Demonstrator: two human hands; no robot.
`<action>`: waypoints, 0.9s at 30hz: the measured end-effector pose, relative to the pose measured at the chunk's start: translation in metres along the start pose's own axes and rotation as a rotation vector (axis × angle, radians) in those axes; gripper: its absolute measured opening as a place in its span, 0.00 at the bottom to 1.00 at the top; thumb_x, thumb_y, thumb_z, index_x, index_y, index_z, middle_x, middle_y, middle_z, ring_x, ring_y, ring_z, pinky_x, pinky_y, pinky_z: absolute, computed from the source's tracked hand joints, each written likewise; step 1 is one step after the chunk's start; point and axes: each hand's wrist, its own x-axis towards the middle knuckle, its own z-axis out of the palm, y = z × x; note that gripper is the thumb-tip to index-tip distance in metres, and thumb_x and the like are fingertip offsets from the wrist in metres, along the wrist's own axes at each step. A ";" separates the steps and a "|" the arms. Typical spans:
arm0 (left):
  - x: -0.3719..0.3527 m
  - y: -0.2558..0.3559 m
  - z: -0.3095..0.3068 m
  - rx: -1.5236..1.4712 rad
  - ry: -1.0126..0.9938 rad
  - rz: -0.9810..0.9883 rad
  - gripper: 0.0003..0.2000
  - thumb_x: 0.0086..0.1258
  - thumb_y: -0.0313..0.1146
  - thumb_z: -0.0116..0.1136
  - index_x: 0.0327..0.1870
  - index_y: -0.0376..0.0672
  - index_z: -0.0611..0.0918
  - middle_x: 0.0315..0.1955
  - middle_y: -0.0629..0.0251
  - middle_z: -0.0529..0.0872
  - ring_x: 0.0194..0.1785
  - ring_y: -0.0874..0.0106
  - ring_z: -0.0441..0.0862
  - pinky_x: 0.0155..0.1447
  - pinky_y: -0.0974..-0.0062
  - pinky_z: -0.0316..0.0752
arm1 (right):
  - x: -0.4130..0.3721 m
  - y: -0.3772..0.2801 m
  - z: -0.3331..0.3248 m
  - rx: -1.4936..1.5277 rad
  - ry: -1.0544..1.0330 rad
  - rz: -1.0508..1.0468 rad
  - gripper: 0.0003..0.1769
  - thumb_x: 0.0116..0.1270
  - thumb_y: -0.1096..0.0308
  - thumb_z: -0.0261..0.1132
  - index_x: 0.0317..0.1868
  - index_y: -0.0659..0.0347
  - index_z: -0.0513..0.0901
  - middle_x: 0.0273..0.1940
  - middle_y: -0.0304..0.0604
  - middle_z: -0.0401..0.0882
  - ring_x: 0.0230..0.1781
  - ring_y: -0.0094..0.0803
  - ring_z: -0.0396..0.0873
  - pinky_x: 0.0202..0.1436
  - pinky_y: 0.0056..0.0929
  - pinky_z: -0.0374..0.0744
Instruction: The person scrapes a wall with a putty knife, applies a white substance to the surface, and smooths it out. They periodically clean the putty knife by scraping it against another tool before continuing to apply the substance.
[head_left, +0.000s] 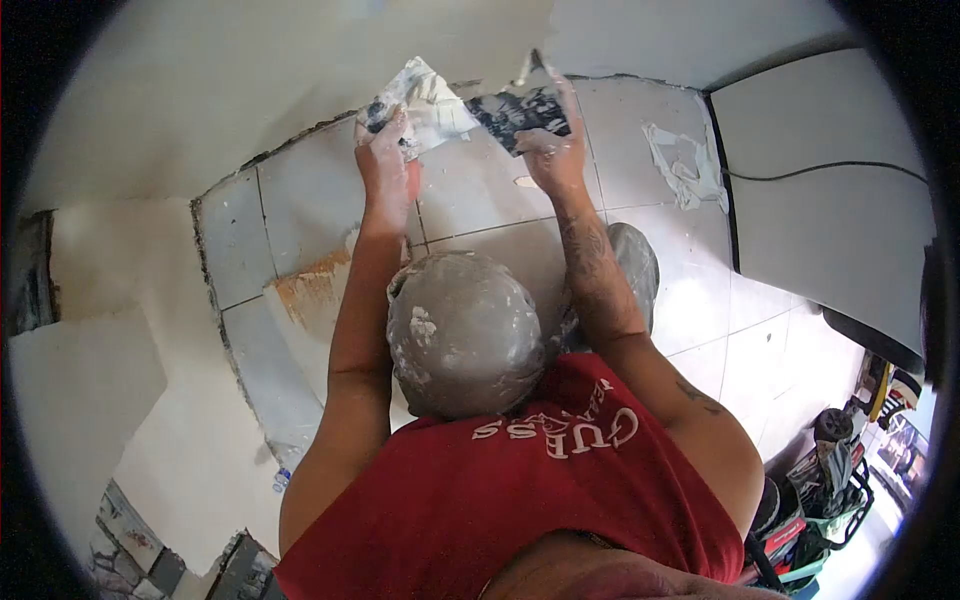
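My left hand (385, 150) is closed on a crumpled white sheet (430, 108), smeared with what looks like plaster and dark in patches. A small reddish-orange patch (413, 178) shows just below that hand. My right hand (553, 150) grips a black-and-white patterned piece (520, 113) with a pointed upper end. The two pieces meet or overlap between my hands; I cannot tell whether they are one sheet. Pale dust coats the fingers of both hands. Both arms reach forward over the tiled floor, past my dusty grey knee (465, 330).
Ahead rises a pale wall (300, 60), its rough gap running along the floor tiles (500, 190). Torn white scrap (688, 165) lies at the right, beside a large white panel (820, 170) with a dark cable (830, 166) across it. Bags and gear (820, 490) crowd the lower right.
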 end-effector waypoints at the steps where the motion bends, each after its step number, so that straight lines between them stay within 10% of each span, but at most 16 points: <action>1: -0.005 0.006 0.003 -0.018 0.004 -0.016 0.14 0.60 0.23 0.54 0.48 0.33 0.74 0.41 0.58 0.80 0.44 0.67 0.79 0.50 0.70 0.74 | -0.003 -0.009 0.004 0.202 0.024 0.006 0.46 0.34 0.89 0.52 0.63 0.63 0.60 0.48 0.50 0.70 0.49 0.40 0.75 0.50 0.34 0.77; 8: -0.006 -0.017 0.007 -0.082 -0.070 -0.172 0.12 0.60 0.25 0.53 0.44 0.34 0.77 0.40 0.59 0.80 0.41 0.67 0.79 0.49 0.70 0.75 | -0.012 -0.013 0.003 -0.707 -0.271 -0.314 0.39 0.41 0.90 0.50 0.59 0.57 0.69 0.52 0.49 0.70 0.59 0.41 0.68 0.59 0.33 0.69; 15: -0.008 -0.021 -0.005 -0.107 0.032 -0.312 0.09 0.59 0.21 0.52 0.41 0.32 0.77 0.36 0.60 0.80 0.38 0.70 0.79 0.44 0.74 0.75 | -0.017 0.034 -0.029 -1.000 -0.387 -0.170 0.38 0.45 0.89 0.52 0.59 0.47 0.70 0.61 0.53 0.62 0.60 0.53 0.63 0.61 0.39 0.68; 21: -0.009 -0.034 -0.024 0.072 0.079 -0.404 0.07 0.61 0.23 0.53 0.39 0.34 0.78 0.34 0.62 0.80 0.35 0.72 0.78 0.42 0.74 0.74 | -0.004 0.054 -0.097 -1.171 -0.489 -0.125 0.40 0.39 0.90 0.47 0.59 0.61 0.67 0.56 0.56 0.68 0.58 0.51 0.65 0.63 0.38 0.63; 27: 0.006 -0.065 -0.020 0.323 0.077 -0.168 0.08 0.60 0.22 0.54 0.40 0.35 0.78 0.32 0.64 0.80 0.32 0.74 0.76 0.36 0.75 0.71 | 0.016 0.046 -0.057 -1.152 -0.532 -0.185 0.41 0.39 0.89 0.45 0.60 0.60 0.67 0.55 0.56 0.69 0.58 0.52 0.65 0.64 0.38 0.62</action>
